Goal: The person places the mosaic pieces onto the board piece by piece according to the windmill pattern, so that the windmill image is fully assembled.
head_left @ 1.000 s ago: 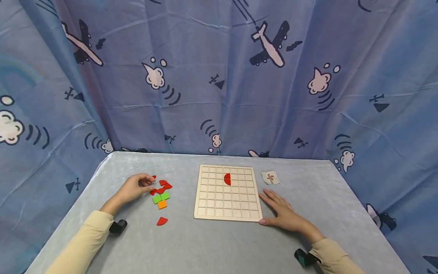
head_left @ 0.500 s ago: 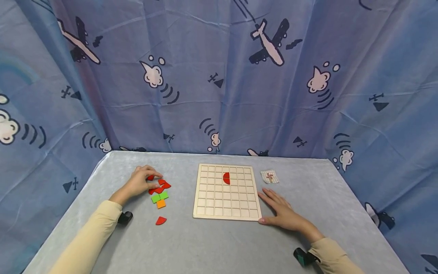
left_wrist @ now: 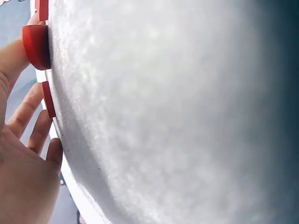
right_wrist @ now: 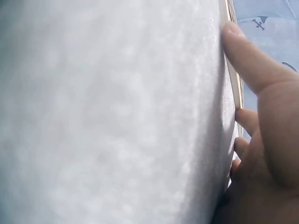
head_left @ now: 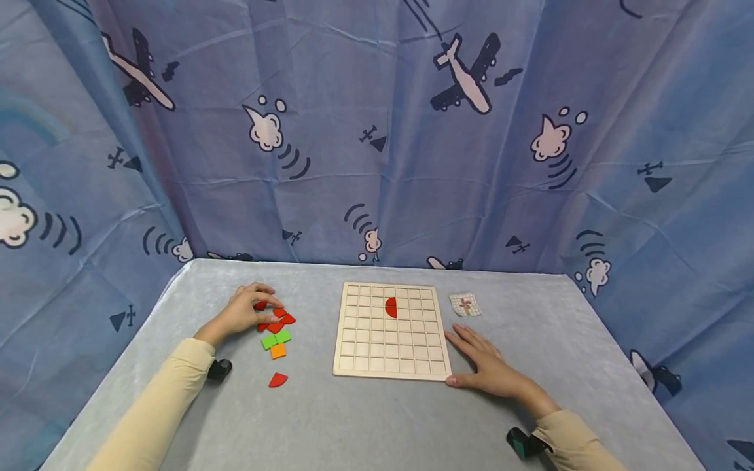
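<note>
My left hand (head_left: 243,310) reaches over a cluster of thin red quarter-circle tiles (head_left: 287,319), thumb and forefinger at either side of some of them. In the left wrist view one red tile (left_wrist: 36,46) hides the thumb's tip, and another red tile (left_wrist: 48,99) stands by the other fingers; whether any is pinched is unclear. My right hand (head_left: 482,366) lies with fingers spread along the right edge of the wooden grid board (head_left: 391,353), its thumb touching the near corner. On the board, two red quarter tiles (head_left: 391,307) form a half circle.
Two green square tiles (head_left: 283,336) and an orange square tile (head_left: 278,351) lie just below the red cluster. Nearer me is a lone red quarter tile (head_left: 278,379). A small gridded pattern card (head_left: 465,305) lies right of the board. A patterned curtain (head_left: 377,163) hangs behind the table.
My left hand has moved right onto the red tiles, its fingertips now among them, with a slight shift in the last half second. The right hand and the board stay in place.
</note>
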The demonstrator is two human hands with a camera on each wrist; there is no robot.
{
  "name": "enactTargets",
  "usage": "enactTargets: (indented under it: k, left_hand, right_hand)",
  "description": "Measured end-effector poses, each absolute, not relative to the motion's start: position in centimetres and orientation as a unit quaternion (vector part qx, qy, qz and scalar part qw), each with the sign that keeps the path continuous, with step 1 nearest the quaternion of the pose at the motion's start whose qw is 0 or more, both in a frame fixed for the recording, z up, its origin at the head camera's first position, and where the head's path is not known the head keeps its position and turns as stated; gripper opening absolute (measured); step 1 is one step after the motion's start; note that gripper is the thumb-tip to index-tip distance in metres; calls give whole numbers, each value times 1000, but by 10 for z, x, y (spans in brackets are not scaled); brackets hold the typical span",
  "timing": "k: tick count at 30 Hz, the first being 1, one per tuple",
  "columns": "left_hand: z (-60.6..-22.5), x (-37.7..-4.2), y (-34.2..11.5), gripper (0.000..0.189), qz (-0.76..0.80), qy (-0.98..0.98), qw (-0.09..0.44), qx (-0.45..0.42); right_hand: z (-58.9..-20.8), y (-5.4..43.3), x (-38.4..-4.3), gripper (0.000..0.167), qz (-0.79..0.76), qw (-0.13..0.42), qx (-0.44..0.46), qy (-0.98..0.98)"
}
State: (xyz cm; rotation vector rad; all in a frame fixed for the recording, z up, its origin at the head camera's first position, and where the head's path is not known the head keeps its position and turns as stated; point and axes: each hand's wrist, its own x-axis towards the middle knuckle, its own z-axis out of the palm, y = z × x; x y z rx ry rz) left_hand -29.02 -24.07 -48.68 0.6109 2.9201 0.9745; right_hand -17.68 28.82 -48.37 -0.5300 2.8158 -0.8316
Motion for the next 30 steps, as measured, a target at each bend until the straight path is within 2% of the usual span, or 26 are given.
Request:
enactTargets:
  k: [13, 20, 30]
  left_hand:
    - [-485, -289, -235, 26, 331, 928, -38, 169]
    - [-473, -290, -220, 24, 363, 913, -26, 184]
    - [-469, -291, -174, 22, 347, 917, -11, 195]
  right_hand:
    - [-487, 290, -177, 93, -279, 73, -187, 939]
    - [-484, 289, -176, 92, -283, 69, -186, 938]
    - [-487, 290, -176, 93, -282, 72, -187, 938]
